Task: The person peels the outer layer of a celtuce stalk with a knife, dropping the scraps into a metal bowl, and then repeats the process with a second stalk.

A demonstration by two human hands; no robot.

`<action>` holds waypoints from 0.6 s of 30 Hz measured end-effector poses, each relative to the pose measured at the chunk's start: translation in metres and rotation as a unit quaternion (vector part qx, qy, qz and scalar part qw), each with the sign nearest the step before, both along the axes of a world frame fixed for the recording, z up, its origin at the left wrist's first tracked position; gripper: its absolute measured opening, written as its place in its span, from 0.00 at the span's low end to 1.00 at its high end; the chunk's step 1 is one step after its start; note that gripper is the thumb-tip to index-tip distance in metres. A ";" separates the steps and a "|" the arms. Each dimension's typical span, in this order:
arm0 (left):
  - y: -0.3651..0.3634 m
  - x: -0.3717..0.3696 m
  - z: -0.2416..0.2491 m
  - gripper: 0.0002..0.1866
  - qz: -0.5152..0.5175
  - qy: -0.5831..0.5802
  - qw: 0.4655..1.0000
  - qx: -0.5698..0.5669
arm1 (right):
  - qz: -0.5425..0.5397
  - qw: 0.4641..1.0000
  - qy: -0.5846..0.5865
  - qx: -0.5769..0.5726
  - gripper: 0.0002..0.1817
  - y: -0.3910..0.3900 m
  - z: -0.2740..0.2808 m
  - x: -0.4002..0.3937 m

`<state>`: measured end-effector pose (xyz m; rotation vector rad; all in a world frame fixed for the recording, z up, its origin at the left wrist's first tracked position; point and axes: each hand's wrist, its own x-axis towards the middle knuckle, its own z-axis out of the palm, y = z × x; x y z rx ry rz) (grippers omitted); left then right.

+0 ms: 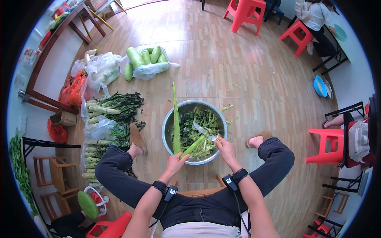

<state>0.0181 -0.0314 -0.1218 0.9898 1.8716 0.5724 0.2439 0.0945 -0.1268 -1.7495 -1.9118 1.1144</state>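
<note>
My left hand (173, 163) is closed around the lower end of a green celtuce stem (193, 146), which slants up to the right over the basin. A long pale-green strip or stem (176, 119) rises beside that hand along the basin's left rim, its tip beyond the far edge. In my right hand (226, 148) is a knife (199, 127), its pale blade pointing up-left over the celtuce's upper end. Below both hands' work stands a steel basin (223, 119) holding dark leaves and light-green peelings (204, 148).
Bunches of leafy celtuce (105, 109) lie left of my foot. Behind them are bagged green gourds (137, 57) and red bags (73, 89). Red stools (327, 146) stand at right, near a seated person. Another person (317, 18) sits far right. Scraps (228, 107) lie on the floor.
</note>
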 end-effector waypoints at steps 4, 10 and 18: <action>-0.003 -0.003 -0.006 0.23 -0.009 -0.005 0.999 -0.036 | 0.019 0.999 -0.033 -0.007 0.24 0.001 -0.007 0.004; -0.014 -0.012 -0.020 0.26 -0.002 0.025 0.999 -0.020 | -0.033 0.999 -0.017 -0.027 0.25 0.002 -0.041 0.017; -0.010 -0.020 -0.005 0.26 0.038 0.076 0.996 0.025 | -0.033 0.985 0.138 -0.098 0.27 -0.002 -0.045 -0.006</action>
